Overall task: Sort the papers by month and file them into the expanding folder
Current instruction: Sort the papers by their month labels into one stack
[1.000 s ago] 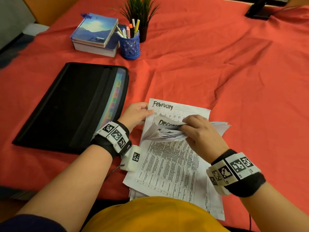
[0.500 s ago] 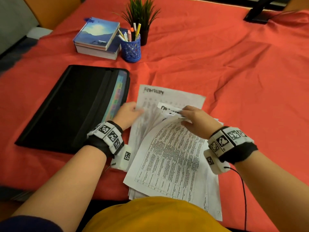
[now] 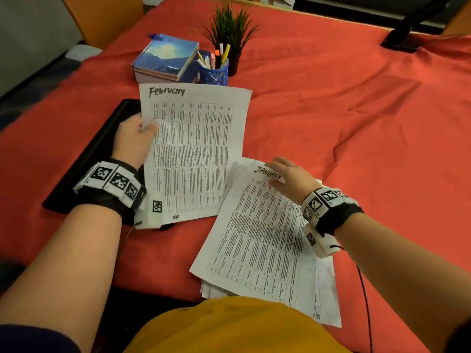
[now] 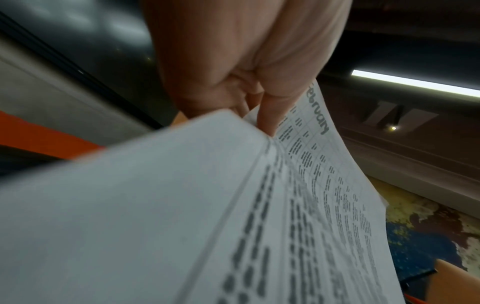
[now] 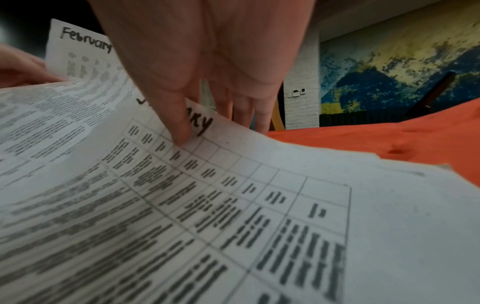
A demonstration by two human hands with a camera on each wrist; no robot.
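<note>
We see our left hand point(image 3: 132, 141) pinching the left edge of the February sheet point(image 3: 196, 151), thumb on the printed face and fingers curled behind it. The sheet is lifted off the cloth, its long axis running away from us, heading at the far end, and it hangs over the black expanding folder point(image 3: 102, 154), which lies just beyond and under that hand. The heading reads "February" in hand lettering above a printed table too fine to read.

Our right hand point(image 3: 290, 179) rests on the top end of the January sheet point(image 3: 260, 238), thumb pressed onto the page and fingers nearly straight over its far edge. That sheet tops the paper pile point(image 3: 323, 296) lying under and behind this hand, long axis slanting away and a little right; it is headed "JANUARY".

Half a second ago February lay flat on the table cloth point(image 3: 331, 118) under the fanned papers; now it is up in our left hand, and the pile has settled with January uppermost. Beyond the left hand stand the books point(image 3: 165, 58) and pen cup point(image 3: 213, 72).
</note>
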